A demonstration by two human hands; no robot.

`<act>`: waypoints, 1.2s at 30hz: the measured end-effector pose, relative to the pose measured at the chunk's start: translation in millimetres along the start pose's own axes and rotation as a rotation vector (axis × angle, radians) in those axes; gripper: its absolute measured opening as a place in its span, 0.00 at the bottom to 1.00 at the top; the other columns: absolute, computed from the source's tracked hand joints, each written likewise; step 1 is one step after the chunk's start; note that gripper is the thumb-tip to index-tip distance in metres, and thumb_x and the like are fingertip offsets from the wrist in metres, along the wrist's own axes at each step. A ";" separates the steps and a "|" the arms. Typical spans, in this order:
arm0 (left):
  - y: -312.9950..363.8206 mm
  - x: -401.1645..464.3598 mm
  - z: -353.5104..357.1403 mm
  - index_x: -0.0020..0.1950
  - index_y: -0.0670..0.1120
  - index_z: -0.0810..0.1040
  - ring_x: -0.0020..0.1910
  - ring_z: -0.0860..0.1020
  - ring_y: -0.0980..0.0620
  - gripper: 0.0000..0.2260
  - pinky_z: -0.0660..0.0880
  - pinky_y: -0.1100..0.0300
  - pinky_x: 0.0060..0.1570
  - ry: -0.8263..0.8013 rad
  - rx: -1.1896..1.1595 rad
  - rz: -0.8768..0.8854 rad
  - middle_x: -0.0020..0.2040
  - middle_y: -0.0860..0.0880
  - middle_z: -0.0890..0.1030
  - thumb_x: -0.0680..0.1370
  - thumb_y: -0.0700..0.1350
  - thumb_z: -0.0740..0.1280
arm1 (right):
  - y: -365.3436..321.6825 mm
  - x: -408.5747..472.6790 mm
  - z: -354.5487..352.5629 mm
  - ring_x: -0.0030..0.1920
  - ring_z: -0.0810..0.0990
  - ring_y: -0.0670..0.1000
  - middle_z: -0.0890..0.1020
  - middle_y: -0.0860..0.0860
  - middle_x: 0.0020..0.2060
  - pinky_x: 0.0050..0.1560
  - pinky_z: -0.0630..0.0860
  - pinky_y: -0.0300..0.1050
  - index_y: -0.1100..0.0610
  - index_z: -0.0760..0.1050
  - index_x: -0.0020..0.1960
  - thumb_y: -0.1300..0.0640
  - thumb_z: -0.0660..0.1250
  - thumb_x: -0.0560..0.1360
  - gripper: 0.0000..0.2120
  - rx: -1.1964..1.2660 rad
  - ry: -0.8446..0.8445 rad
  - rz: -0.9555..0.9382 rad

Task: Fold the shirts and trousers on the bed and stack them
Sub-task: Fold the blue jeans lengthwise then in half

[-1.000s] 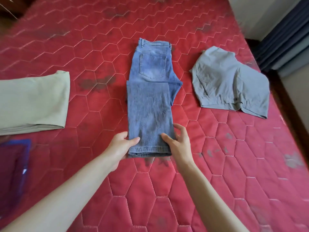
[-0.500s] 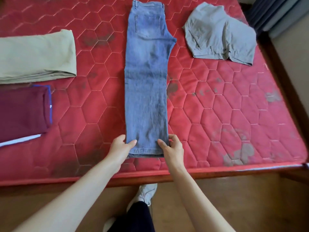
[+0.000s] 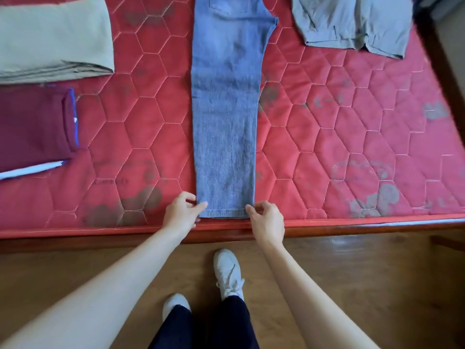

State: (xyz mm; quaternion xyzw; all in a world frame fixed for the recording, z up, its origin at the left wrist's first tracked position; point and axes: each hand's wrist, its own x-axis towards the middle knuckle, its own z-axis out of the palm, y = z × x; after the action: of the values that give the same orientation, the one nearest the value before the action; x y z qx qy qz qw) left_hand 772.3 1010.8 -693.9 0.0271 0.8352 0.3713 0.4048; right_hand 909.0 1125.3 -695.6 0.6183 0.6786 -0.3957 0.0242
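Note:
Blue jeans (image 3: 226, 109), folded lengthwise leg on leg, lie stretched out flat down the middle of the red quilted mattress (image 3: 352, 137). Their hem reaches the bed's near edge and the waist runs out of the top of the view. My left hand (image 3: 182, 211) pinches the hem's left corner, thumb on top of the denim. At the hem's right corner my right hand (image 3: 266, 220) pinches the cloth the same way, fingers curled. Grey shorts (image 3: 352, 21) lie unfolded at the far right.
A folded beige garment (image 3: 52, 36) and a folded maroon shirt (image 3: 32, 124) with blue trim lie on the left. The wooden bed frame (image 3: 364, 226) borders the mattress. I stand on the wooden floor (image 3: 352, 285) in white shoes (image 3: 227, 269).
The jeans, doubled over a second ago, have been pulled out to full length toward the bed's near edge. Both hands drew back with the hem, and the view tilted down to the floor.

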 end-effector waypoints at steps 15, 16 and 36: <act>-13.5 -1.3 -9.2 0.50 0.49 0.76 0.45 0.79 0.50 0.06 0.76 0.54 0.42 0.093 0.387 0.111 0.48 0.52 0.80 0.75 0.47 0.70 | -3.5 -5.1 4.0 0.56 0.72 0.55 0.75 0.52 0.53 0.52 0.69 0.49 0.57 0.74 0.54 0.52 0.68 0.75 0.11 -0.090 0.201 -0.094; -11.5 0.7 -8.4 0.53 0.49 0.76 0.49 0.77 0.48 0.08 0.75 0.53 0.44 0.175 0.519 0.244 0.52 0.51 0.79 0.75 0.47 0.70 | -10.1 -4.6 5.8 0.58 0.71 0.56 0.75 0.54 0.56 0.55 0.68 0.49 0.59 0.74 0.57 0.55 0.67 0.76 0.12 -0.083 0.264 -0.198; 11.1 72.7 4.4 0.72 0.42 0.70 0.74 0.64 0.44 0.26 0.60 0.40 0.72 0.099 1.077 0.828 0.74 0.43 0.67 0.79 0.52 0.50 | -6.5 74.7 29.0 0.78 0.49 0.56 0.53 0.56 0.78 0.76 0.47 0.58 0.56 0.53 0.78 0.49 0.53 0.82 0.27 -0.594 0.154 -0.522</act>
State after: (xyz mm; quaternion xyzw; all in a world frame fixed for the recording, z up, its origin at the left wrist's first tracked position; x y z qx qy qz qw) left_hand 723.7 1046.6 -736.2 0.5252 0.8419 0.0288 0.1206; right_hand 872.8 1170.7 -751.2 0.4193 0.8975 -0.1277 0.0498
